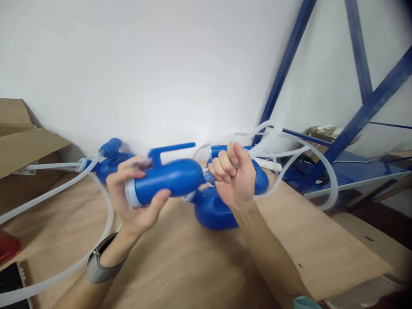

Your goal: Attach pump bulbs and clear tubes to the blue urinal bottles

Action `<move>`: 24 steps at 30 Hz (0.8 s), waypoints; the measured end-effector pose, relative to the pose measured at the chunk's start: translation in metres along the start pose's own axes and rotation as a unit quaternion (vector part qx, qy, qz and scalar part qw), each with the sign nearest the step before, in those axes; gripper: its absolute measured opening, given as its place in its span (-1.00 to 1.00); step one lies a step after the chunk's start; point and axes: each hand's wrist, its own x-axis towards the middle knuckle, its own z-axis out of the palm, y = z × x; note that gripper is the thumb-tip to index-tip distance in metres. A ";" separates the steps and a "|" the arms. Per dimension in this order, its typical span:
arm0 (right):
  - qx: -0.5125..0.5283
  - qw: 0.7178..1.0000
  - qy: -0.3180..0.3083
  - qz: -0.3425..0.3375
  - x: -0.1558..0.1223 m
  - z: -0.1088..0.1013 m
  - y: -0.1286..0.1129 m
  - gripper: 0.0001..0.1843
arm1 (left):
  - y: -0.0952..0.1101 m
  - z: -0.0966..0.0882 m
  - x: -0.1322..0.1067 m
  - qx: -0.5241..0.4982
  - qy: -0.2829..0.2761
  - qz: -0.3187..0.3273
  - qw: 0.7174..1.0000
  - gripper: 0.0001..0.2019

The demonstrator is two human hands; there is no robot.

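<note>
My left hand (135, 193) is wrapped around a blue plastic funnel-like cup (170, 177) with a rounded end, a thin side handle and a translucent ring at its mouth. Close to the cup's rounded end, my right hand (236, 176) is closed in a fist on a translucent hose (268, 139), which leads away to the upper right. A short clear piece (208, 177) shows between the cup and my right fingers; how they join is partly hidden. Below and behind my hands, a blue plastic bottle (214, 212) rests on the table.
More blue parts (111, 165) with hoses lie at the left, near an opened cardboard box (32, 141). A hose (106, 214) curves over the brown tabletop (180, 266). Blue metal frame bars (286, 64) stand at the right. A red object (8, 246) sits at the left edge.
</note>
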 end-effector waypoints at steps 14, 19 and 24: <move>-0.278 0.942 -0.167 0.083 0.017 -0.039 0.001 -0.73 | 0.014 0.012 0.022 -0.115 0.040 -0.213 0.969 -0.55; -0.167 0.985 -0.048 0.013 0.017 -0.025 0.016 -0.79 | 0.016 0.015 0.019 -0.128 0.032 -0.258 0.957 -0.54; 0.082 0.995 0.051 0.010 0.010 -0.017 0.006 -0.78 | 0.013 0.018 0.002 -0.035 -0.036 -0.229 0.972 -0.59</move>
